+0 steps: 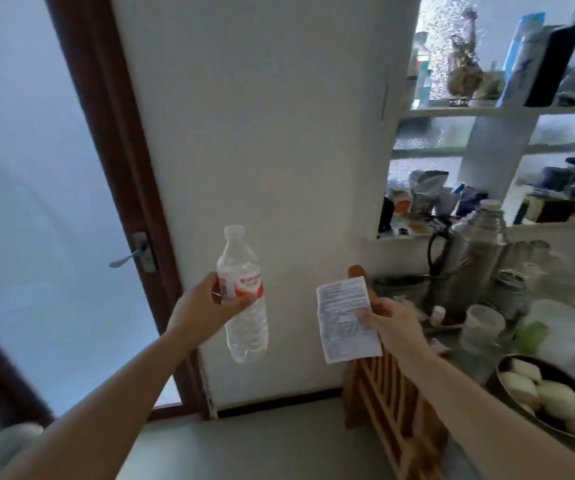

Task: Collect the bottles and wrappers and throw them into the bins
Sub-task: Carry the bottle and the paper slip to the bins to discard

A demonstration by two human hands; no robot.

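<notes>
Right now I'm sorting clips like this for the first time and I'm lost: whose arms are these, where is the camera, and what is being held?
There is no machine here. The arms belong to a person wearing a wide-angle camera on the head, so the single picture looks forward and down, as they see it. The left hand holds a clear plastic bottle with a red and white label, upright, cap on. The right hand holds a printed paper sheet. Ahead is a white wall, with a door and its handle to the left. On the right, a crowded counter carries a metal flask, glass jars and a dark bowl of pale food, with cluttered shelves above. No bin is in view.
</notes>
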